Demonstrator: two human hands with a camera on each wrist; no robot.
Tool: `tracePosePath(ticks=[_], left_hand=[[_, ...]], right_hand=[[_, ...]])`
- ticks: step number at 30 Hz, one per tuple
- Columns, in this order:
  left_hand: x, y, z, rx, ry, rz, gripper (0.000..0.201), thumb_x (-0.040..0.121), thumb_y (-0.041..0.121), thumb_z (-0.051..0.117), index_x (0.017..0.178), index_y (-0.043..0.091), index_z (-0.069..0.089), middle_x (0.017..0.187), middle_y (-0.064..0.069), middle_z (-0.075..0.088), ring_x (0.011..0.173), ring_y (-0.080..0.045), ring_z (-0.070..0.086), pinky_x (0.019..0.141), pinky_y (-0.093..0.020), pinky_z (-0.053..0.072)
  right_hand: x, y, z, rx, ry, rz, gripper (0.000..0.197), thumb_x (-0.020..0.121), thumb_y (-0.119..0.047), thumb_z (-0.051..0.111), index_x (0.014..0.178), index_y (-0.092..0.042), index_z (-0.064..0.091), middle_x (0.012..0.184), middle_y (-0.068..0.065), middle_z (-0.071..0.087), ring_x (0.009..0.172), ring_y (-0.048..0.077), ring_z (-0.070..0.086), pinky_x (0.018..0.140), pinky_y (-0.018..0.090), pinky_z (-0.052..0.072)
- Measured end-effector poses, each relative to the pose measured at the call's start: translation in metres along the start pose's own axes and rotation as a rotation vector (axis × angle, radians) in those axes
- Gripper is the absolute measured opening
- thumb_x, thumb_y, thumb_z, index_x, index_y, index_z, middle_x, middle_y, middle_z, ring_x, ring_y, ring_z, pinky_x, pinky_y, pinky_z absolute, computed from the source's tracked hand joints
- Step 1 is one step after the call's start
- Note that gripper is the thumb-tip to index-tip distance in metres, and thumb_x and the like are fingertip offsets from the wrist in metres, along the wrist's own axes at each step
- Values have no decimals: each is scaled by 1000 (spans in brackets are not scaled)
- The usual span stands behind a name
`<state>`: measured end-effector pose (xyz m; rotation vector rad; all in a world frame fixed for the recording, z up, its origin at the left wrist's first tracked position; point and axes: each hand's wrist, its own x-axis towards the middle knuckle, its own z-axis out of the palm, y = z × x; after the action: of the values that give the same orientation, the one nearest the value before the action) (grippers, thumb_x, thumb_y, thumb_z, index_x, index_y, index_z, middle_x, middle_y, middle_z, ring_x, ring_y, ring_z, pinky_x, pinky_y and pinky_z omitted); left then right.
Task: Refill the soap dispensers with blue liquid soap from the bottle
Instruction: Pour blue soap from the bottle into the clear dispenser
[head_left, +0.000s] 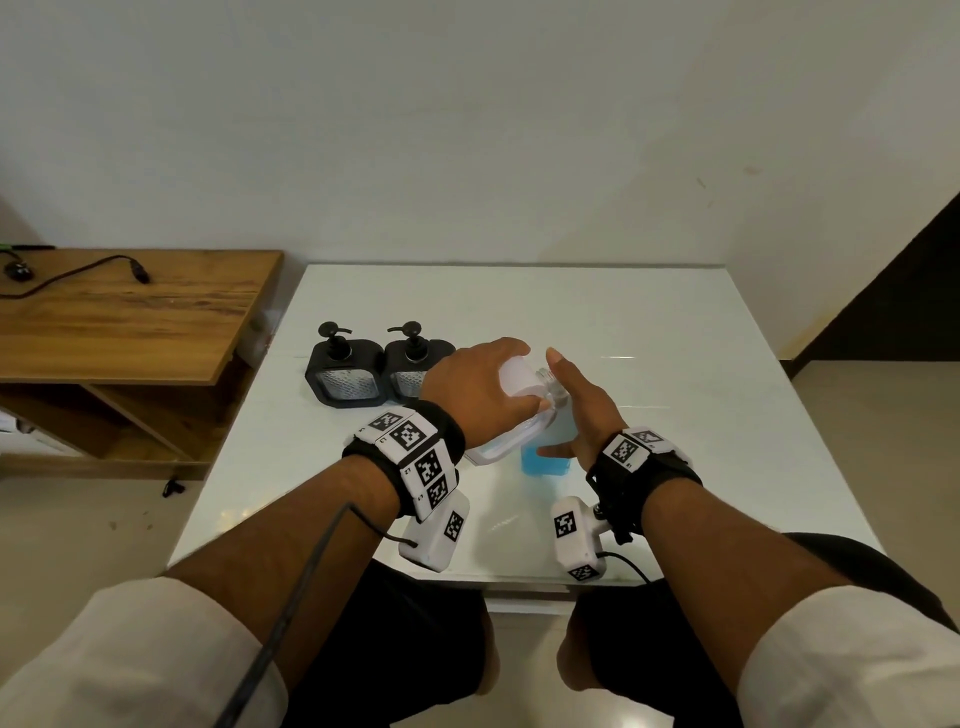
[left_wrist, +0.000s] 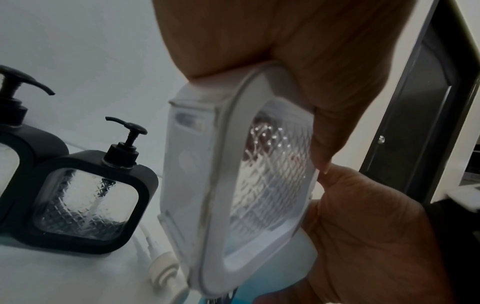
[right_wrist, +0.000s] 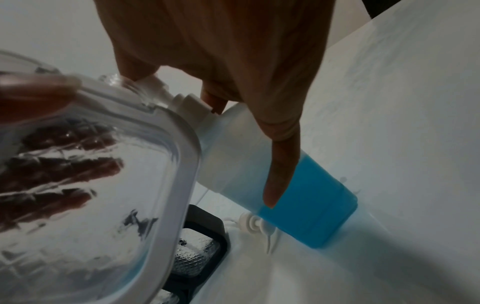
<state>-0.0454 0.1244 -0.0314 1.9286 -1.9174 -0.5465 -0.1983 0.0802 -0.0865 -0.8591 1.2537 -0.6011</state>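
The left hand (head_left: 470, 387) wraps its grip round a white-framed soap dispenser with a clear diamond-patterned window (left_wrist: 262, 185), tilting it so its open glass neck leans toward the translucent plastic bottle of blue liquid soap (right_wrist: 280, 174). That tilt probably brings the two mouths together for pouring. The right hand (head_left: 582, 410) steadies the bottle, which stands on the white desk (head_left: 675, 364) just right of the white dispenser: its forefinger lies straight down the bottle's side while the other fingers curl at the white nozzle.

Two black-framed pump dispensers (head_left: 382, 371), pumps fitted, stand side by side on the desk left of the white dispenser, likely waiting their turn.

Only the right wrist view shows the nozzle meeting the neck and the soap level, about the bottle's lower half. A loose white pump head (right_wrist: 255, 223) lies beside the bottle's base. The left wrist view alone shows the window's pattern clearly.
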Motion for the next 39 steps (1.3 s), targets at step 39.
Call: tracePosePath(ticks=[39], left_hand=[[5,8,-8,22,-46,-31,56,79,51,69,129,34,50,124,11,60,108,-13,55,87,-25,42]], right_hand=[[-1,4,-1,30,-36,-38,67,69,-79,61,111,-29,68,115,8,71,107,29,67,94,55,52]])
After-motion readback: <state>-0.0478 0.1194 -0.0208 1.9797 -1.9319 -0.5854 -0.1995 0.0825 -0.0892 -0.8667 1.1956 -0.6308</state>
